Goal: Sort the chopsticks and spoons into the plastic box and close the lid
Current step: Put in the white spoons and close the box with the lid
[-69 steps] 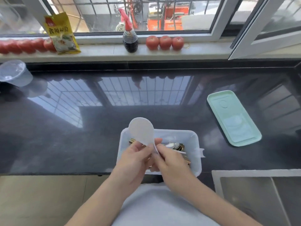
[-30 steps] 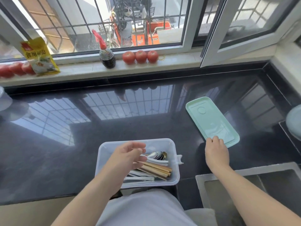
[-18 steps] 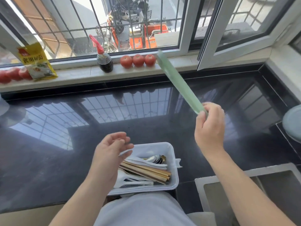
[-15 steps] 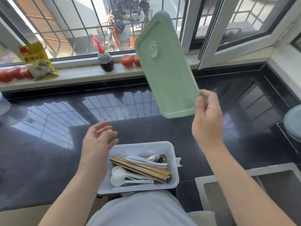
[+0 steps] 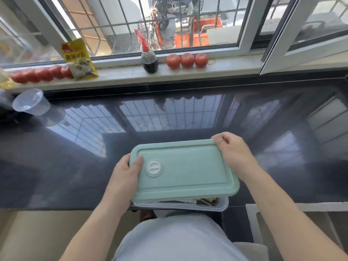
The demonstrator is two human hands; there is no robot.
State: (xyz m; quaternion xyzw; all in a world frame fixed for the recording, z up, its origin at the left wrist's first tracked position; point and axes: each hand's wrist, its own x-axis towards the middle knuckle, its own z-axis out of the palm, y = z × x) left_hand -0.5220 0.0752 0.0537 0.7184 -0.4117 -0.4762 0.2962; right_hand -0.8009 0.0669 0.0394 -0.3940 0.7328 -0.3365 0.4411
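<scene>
The lid [image 5: 185, 169] lies over the plastic box [image 5: 180, 205] at the counter's [image 5: 75, 166] near edge, hands at its left and right ends.

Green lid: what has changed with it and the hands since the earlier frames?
The right hand lifted the green lid off the counter, swung it left and brought it down over the plastic box. The left hand left the box's contents and now grips the lid's left end. The near edge is not seated. Soy sauce bottle and tomatoes stayed.

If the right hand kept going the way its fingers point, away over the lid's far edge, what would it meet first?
Likely nothing near: beyond the right hand and green lid lies bare black counter, then the windowsill; depth is unclear.
</scene>
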